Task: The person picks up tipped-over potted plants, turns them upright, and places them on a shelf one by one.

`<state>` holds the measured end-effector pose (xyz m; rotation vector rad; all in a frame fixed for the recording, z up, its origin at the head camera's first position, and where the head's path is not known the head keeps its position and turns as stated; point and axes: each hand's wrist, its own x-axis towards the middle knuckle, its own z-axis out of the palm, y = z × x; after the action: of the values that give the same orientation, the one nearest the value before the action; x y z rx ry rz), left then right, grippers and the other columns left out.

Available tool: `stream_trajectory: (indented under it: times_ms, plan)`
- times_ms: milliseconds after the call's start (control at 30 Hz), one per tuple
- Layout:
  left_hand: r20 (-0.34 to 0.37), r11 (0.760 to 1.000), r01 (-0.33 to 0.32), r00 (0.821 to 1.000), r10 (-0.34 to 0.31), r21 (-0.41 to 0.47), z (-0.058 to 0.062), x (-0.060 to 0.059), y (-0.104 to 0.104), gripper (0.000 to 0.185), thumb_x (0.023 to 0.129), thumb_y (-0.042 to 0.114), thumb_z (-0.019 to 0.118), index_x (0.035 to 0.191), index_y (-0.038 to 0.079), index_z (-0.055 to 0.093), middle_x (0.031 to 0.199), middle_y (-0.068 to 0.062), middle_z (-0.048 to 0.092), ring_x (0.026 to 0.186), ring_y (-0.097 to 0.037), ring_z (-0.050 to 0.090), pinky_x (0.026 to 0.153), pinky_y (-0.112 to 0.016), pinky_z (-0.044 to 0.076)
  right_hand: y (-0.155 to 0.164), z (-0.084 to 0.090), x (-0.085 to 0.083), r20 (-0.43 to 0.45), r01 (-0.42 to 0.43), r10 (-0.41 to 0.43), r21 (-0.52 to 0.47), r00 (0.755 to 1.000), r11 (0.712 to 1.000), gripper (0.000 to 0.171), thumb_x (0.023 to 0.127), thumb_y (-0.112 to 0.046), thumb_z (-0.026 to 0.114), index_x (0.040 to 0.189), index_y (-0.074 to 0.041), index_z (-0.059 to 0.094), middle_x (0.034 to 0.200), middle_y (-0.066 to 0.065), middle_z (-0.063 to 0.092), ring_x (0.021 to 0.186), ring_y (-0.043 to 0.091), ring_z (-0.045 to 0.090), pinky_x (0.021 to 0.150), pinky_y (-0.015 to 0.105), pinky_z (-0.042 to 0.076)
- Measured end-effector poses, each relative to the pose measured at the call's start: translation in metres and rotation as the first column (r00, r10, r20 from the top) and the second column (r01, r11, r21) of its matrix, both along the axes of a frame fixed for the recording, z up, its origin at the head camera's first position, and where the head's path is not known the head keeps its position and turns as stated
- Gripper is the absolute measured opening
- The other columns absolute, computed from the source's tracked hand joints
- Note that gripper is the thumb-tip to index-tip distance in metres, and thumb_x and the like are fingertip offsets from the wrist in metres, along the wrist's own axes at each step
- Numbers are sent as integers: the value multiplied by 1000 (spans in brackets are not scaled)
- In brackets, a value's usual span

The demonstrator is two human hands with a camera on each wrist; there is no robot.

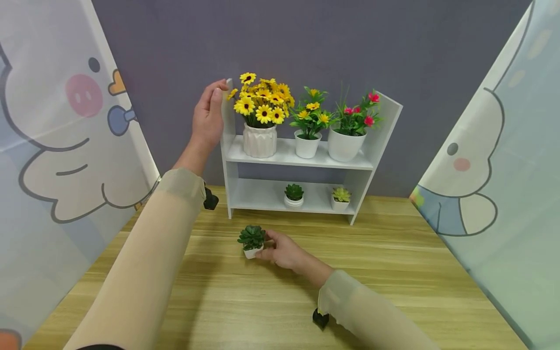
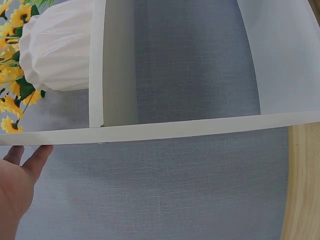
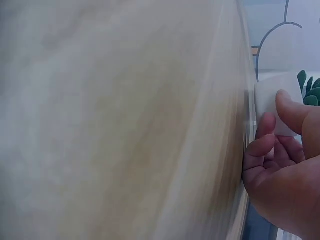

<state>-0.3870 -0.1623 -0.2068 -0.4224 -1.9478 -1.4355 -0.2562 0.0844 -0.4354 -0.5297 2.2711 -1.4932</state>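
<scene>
Currently, my right hand (image 1: 282, 250) pinches a small potted succulent (image 1: 251, 240) by its white pot, thumb and fingers curled round it, resting on the wooden table (image 1: 393, 272). Beyond that hand: white shelf unit (image 1: 302, 158), its lower board holding two little succulents (image 1: 294, 194), its upper board a ribbed vase of yellow daisies (image 1: 261, 114) and two more flower pots (image 1: 306, 143). My left hand (image 1: 209, 116) lies flat, fingers straight, against the shelf's side panel beside the daisies. Right wrist view alone shows my fingertips (image 3: 267, 127) on the pot wall; left wrist view alone shows the shelf's underside.
</scene>
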Motion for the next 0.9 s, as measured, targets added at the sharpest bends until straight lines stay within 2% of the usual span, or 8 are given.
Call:
stream_trajectory:
  times_ms: [100,200,400,567,700,900]
  plan:
    - [-4,1000,-3,1000,3,-3,1,-1,0,43,119,44,39,144,18,61,170,12,51,158,-4,43,131,-27,33,-1,0,-3,-3,22,-22,-19,1000,1000,51,101,-15,79,148,-6,62,139,15,66,78,13,57,64,25,48]
    - [-4,1000,-3,1000,3,-6,1,-1,1,43,119,44,38,144,17,61,170,12,51,158,-4,43,131,-27,33,-1,2,-7,-27,45,-45,-21,999,999,53,103,-18,78,152,-8,60,143,16,64,80,14,56,63,26,48]
    - [-5,1000,-4,1000,4,-4,2,-1,1,44,119,44,38,145,16,60,169,12,51,158,-4,43,131,-27,33,-5,11,-16,-77,82,-84,-36,993,996,65,108,-22,72,163,-2,46,159,21,55,87,20,63,63,27,51]
    - [-9,1000,-2,1000,2,-1,1,-1,1,43,119,43,38,145,15,60,170,11,51,158,-4,42,131,-26,32,-10,17,-27,-141,111,-117,-49,983,993,67,109,-21,71,165,1,42,161,24,54,85,24,68,65,32,56]
    - [-11,1000,-2,1000,2,-1,0,-1,1,43,120,42,38,145,14,60,170,10,51,158,-4,42,131,-26,32,-16,22,-36,-175,149,-157,-56,972,987,70,109,-22,70,167,2,39,159,24,55,85,21,68,71,32,58]
    - [-13,1000,-2,1000,2,-2,0,-1,0,42,120,43,38,144,16,61,170,10,51,158,-3,42,131,-25,32,-25,24,-46,-139,205,-217,-94,966,974,70,111,-25,68,170,-4,36,163,16,53,86,17,65,67,26,49]
